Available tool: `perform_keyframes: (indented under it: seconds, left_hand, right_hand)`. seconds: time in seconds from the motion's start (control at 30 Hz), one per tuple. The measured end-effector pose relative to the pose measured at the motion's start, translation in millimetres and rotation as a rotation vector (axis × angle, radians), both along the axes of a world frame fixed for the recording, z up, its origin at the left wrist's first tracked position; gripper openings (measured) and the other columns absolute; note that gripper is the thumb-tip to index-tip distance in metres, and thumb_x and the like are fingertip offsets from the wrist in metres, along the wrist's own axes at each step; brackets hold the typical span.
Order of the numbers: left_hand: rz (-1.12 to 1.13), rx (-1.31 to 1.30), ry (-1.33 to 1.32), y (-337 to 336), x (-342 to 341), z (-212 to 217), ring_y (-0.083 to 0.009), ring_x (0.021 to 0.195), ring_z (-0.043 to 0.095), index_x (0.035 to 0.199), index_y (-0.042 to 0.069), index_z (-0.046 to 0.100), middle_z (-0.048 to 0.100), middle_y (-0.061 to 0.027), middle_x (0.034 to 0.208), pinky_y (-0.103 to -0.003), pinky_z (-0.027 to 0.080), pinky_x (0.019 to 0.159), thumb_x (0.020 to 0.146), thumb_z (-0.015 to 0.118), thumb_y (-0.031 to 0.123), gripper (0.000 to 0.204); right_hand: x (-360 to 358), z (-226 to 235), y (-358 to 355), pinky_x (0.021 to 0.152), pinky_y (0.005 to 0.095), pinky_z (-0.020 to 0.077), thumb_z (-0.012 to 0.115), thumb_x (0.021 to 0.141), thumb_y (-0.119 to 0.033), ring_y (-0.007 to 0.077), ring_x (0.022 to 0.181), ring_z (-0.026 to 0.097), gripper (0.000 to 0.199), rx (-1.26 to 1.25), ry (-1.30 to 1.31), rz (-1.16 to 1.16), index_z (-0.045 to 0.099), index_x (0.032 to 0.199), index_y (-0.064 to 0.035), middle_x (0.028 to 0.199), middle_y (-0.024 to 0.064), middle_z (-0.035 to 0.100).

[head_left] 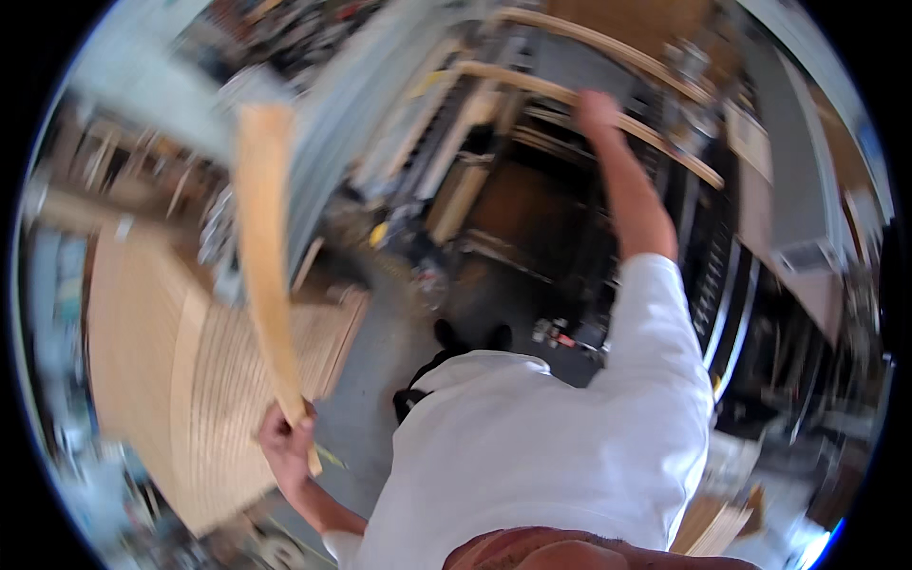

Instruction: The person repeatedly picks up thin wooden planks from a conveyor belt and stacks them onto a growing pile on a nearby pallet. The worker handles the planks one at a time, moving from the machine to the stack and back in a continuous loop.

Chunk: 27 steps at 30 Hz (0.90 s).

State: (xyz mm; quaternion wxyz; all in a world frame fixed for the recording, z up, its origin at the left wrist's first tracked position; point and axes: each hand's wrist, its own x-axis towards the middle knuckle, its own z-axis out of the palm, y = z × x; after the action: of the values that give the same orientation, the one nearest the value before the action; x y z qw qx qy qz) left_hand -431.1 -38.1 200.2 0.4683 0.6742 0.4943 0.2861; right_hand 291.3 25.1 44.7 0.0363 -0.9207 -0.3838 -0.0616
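My left hand point(285, 439) is closed around the lower end of a long, flat wooden board point(263, 228), which stands up and away from me on the left. Stretched out ahead, my right hand point(597, 111) is at a wooden rail point(541, 85) that lies across a dark metal frame. Its fingers look curled over the rail, though motion blur hides their exact grip. A second wooden rail point(608, 43) runs roughly parallel farther back.
A large stack of wooden panels point(142, 351) stands at the left. The dark machine frame point(698, 275) with metal rails reaches along the right. Grey floor point(366, 380) shows between stack and frame. More wood point(712, 527) lies at lower right.
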Motion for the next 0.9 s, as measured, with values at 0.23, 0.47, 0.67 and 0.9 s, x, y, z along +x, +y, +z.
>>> perform_keyframes:
  seconds: [0.23, 0.47, 0.67, 0.9]
  left_hand:
    - [0.398, 0.309, -0.292, 26, -75, 83, -0.0169, 0.077, 0.06, 0.127, -0.005, 0.05, 0.058, -0.0108, 0.097, -0.031, 0.05, 0.068, 0.096, 0.06, 0.028, 0.046]
    - [0.68, 0.386, 0.026, 236, -140, 117, -0.0186, 0.074, 0.064, 0.114, -0.009, 0.063, 0.068, -0.0124, 0.084, -0.033, 0.052, 0.066, 0.089, 0.064, 0.039, 0.053]
    - [0.761, 0.413, 0.397, 427, -142, 78, -0.0298, 0.085, 0.07, 0.098, -0.008, 0.071, 0.071, -0.0228, 0.09, -0.037, 0.052, 0.078, 0.078, 0.064, 0.043, 0.055]
    - [0.549, 0.204, 0.575, 530, -109, 22, -0.0323, 0.093, 0.069, 0.094, -0.002, 0.073, 0.072, -0.0217, 0.094, -0.039, 0.052, 0.083, 0.079, 0.056, 0.039, 0.047]
  right_hand:
    - [-36, -5, 5, 0.09, 0.0471, 0.0481, 0.06, 0.092, -0.021, 0.0371, 0.11, 0.059, 0.039, 0.593, -0.034, 0.232, 0.059, 0.127, -0.0051, 0.12, 0.021, 0.061]
    - [-215, 23, -21, 0.091, 0.0338, 0.0506, 0.064, 0.092, -0.01, 0.0269, 0.103, 0.066, 0.025, 0.801, 0.365, 0.496, 0.066, 0.113, 0.0017, 0.111, 0.0181, 0.068]
    - [-320, -15, -78, 0.083, 0.0312, 0.0521, 0.066, 0.09, -0.009, 0.023, 0.092, 0.066, 0.025, 0.749, 0.551, 0.382, 0.065, 0.112, 0.0038, 0.105, 0.0158, 0.068]
    - [-384, -94, -190, 0.079, 0.0297, 0.0517, 0.068, 0.089, -0.012, 0.0177, 0.085, 0.066, 0.027, 0.603, 0.604, -0.035, 0.067, 0.112, 0.0007, 0.098, 0.0116, 0.07]
